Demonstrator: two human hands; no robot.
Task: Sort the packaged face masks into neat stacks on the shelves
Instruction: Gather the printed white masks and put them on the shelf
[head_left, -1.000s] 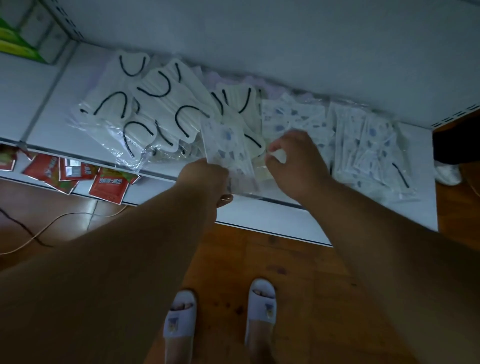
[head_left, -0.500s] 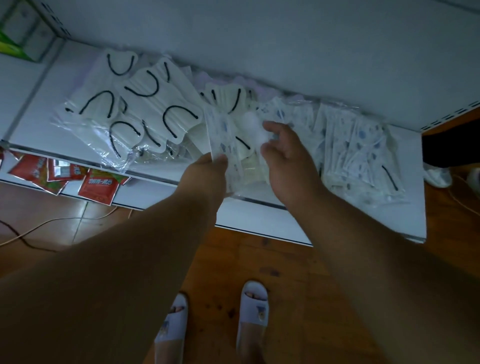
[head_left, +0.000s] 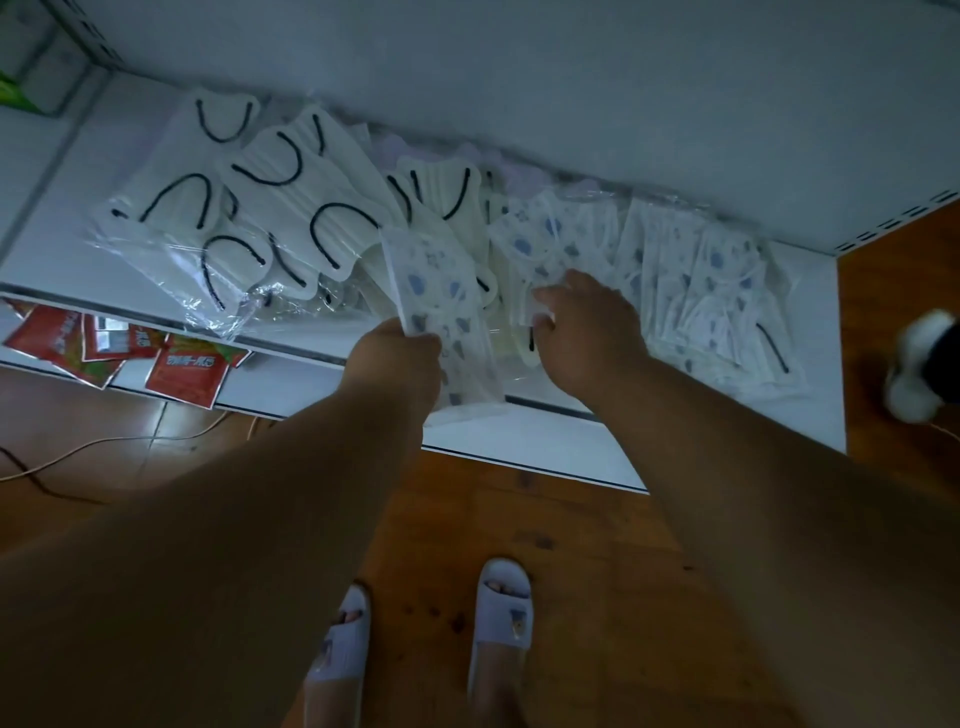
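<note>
My left hand (head_left: 395, 358) pinches 1 blue-printed mask packet (head_left: 441, 306); my right hand (head_left: 587, 332) curls its fingers onto the mask pile (head_left: 691, 291), grip unclear.

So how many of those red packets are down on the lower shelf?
4 red packets show, all at the lower shelf's left end: one at the far left, one beside it, one partly under those, one rightmost. More may be hidden beneath the upper shelf.
</note>
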